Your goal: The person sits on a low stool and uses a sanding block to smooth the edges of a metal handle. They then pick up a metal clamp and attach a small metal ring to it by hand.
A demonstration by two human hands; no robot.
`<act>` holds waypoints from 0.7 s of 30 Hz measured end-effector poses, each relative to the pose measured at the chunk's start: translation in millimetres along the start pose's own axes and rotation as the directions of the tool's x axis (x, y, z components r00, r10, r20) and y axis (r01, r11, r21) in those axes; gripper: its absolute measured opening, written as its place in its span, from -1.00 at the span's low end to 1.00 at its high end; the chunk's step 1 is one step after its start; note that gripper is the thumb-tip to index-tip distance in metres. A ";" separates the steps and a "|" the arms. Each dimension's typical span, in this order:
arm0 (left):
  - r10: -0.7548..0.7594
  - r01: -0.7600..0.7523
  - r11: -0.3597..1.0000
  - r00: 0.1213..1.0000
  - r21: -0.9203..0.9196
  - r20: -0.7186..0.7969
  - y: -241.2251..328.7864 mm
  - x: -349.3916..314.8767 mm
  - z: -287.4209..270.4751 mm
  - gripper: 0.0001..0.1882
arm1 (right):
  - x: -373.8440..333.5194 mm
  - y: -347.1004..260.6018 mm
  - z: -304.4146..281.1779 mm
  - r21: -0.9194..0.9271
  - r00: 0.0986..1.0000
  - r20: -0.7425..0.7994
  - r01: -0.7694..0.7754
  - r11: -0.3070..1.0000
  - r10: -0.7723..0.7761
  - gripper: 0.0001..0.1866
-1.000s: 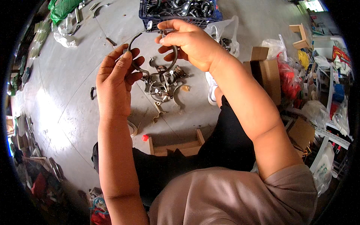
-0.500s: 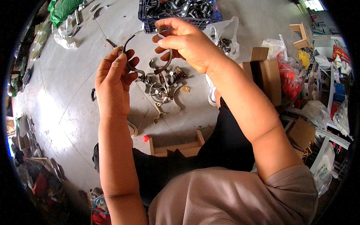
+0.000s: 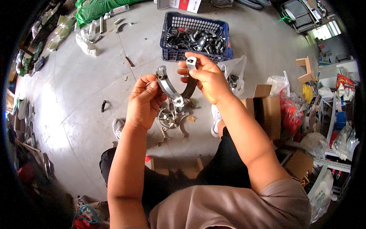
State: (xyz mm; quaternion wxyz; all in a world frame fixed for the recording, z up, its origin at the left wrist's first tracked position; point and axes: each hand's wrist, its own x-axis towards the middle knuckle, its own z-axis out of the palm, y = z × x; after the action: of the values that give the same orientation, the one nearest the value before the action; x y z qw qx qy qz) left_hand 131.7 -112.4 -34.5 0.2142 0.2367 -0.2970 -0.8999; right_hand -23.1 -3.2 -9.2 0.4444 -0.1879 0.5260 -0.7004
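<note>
A grey metal pipe clamp [image 3: 167,87] is held up in front of me, its two curved halves spread apart at the top and meeting at a bolted joint below. My left hand [image 3: 142,102] pinches the left half near its upper end. The right half is gripped by my right hand [image 3: 210,79], thumb by its light-coloured end tab. Beneath the clamp, a loose pile of clamp pieces [image 3: 167,119] lies on the floor, partly hidden by the clamp and my left hand. Beyond my right hand stands a dark blue plastic crate [image 3: 173,55] holding many similar metal clamps.
Right of the pile are a clear plastic bag [image 3: 239,70] and an open cardboard box [image 3: 273,118]. A small wooden frame [image 3: 175,165] sits between my legs. Farther left lie a thin tool [image 3: 129,61] and a green bag [image 3: 93,12]. Cluttered shelving lines the right side.
The view has shifted, so more of the crate shows. Both hands have turned the clamp, and its broad outer face and end tab now show; its halves appear closer together.
</note>
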 end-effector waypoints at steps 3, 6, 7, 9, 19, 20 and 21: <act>0.022 -0.017 0.998 0.996 -0.054 0.087 1.0 -0.9 4.8 -0.94 | 1.5 1.0 2.2 0.019 0.999 0.010 0.039 0.999 -0.039 -0.58; 0.024 -0.014 0.996 0.994 -0.091 0.109 -0.5 1.1 5.7 -0.94 | 1.5 0.2 3.0 0.011 0.996 0.026 0.090 0.996 -0.090 -0.57; 0.015 -0.001 0.991 0.994 -0.131 0.108 -1.0 1.5 4.6 -0.93 | 1.6 0.1 3.0 0.016 0.995 0.029 0.094 0.995 -0.094 -0.56; -0.004 0.026 0.978 0.994 -0.209 0.108 -1.7 2.8 0.2 -0.90 | 1.7 -0.6 3.2 0.029 0.994 0.035 0.101 0.994 -0.102 -0.55; -0.091 0.095 0.979 0.995 -0.179 0.033 4.8 0.4 11.3 -0.66 | 4.1 2.6 0.5 0.038 0.995 0.050 0.090 0.995 -0.092 -0.50; -0.083 0.092 0.973 0.995 -0.209 0.051 3.8 1.3 9.1 -0.68 | 4.0 2.4 0.2 0.048 0.995 0.045 0.088 0.995 -0.090 -0.49; -0.076 0.090 0.967 0.995 -0.240 0.069 1.5 3.1 5.8 -0.70 | 3.8 2.1 -0.3 0.057 0.995 0.040 0.086 0.995 -0.089 -0.48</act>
State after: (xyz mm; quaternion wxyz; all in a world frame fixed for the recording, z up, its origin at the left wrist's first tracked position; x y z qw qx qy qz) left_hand 126.3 -112.6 -30.4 0.1948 0.1940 -0.1810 -0.9443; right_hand -24.5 -6.2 -12.0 0.4294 -0.2132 0.4880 -0.7294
